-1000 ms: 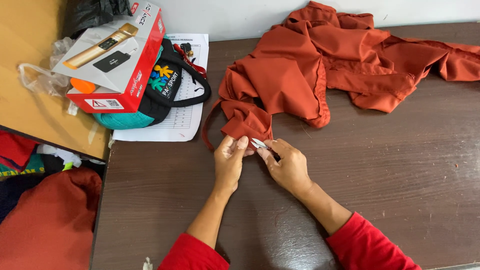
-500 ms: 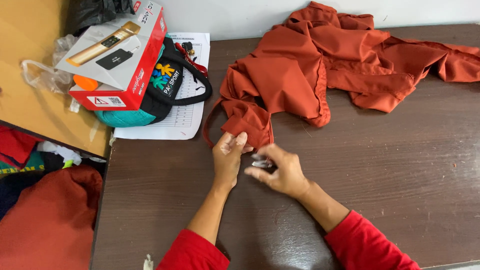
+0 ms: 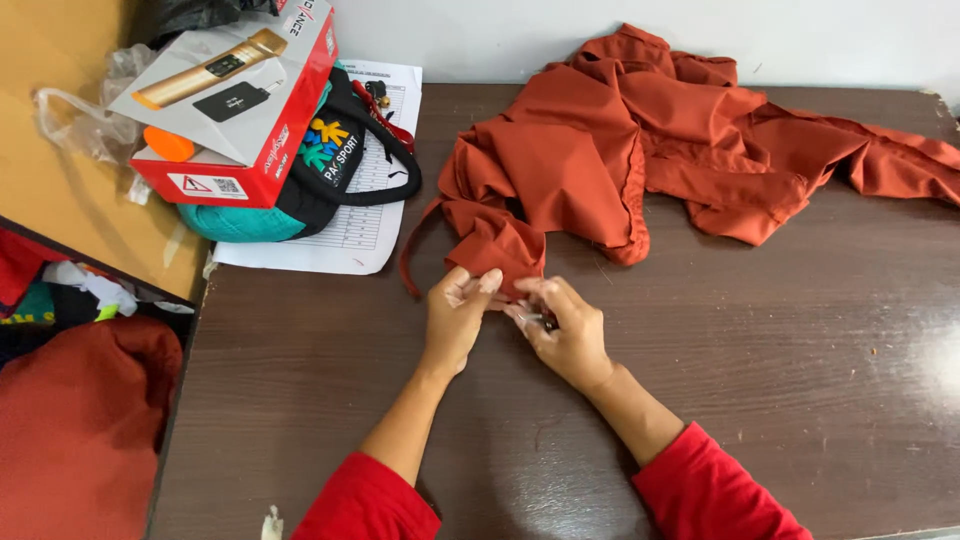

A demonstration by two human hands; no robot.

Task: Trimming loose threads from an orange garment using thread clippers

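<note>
From the head view I see my left hand [image 3: 455, 318] pinching a fold of the rust-orange garment [image 3: 640, 150], which sprawls across the dark desk [image 3: 800, 380]. My right hand [image 3: 562, 330] has its fingers closed around a small metal tool [image 3: 540, 320] beside that fold.

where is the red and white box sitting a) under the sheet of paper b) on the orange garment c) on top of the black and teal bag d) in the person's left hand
c: the red and white box rests on top of the black and teal bag at the table's far left corner, well away from the orange garment and both hands.
</note>
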